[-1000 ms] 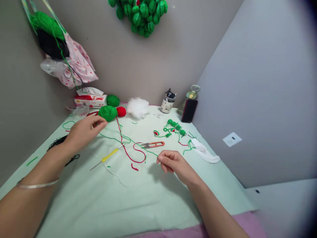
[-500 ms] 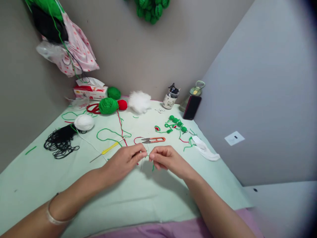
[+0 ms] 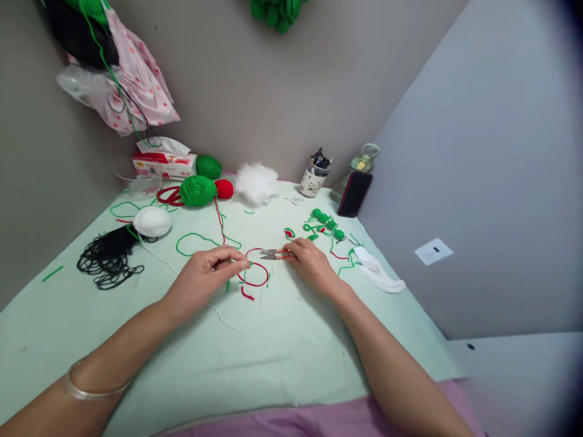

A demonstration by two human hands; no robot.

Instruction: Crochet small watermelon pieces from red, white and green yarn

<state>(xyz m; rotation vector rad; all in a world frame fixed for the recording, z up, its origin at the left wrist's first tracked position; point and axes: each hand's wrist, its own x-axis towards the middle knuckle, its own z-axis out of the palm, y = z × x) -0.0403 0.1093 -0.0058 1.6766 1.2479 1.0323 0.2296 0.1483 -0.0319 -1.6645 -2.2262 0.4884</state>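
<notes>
Grey walls [image 3: 209, 91] border the pale green cloth [image 3: 237, 364] beneath the snips [image 3: 275, 258].

Behind the snips [image 3: 275, 251], stuffing [image 3: 256, 184] lies on the table [image 3: 255, 364] between tissue box [image 3: 164, 167] and jar [image 3: 312, 184].

from my end i make out orange-handled, grey-bladed snips [image 3: 276, 258], a red strand [image 3: 266, 280], 2 green yarn balls [image 3: 197, 190], 1 red ball [image 3: 225, 189], 1 white ball [image 3: 152, 221], a black yarn bundle [image 3: 107, 258], white fluff [image 3: 255, 184] and a red-and-white tissue box [image 3: 164, 167]. the surface [image 3: 228, 364] is pale mint, and the bag [image 3: 142, 91] is pink with red dots.
</notes>
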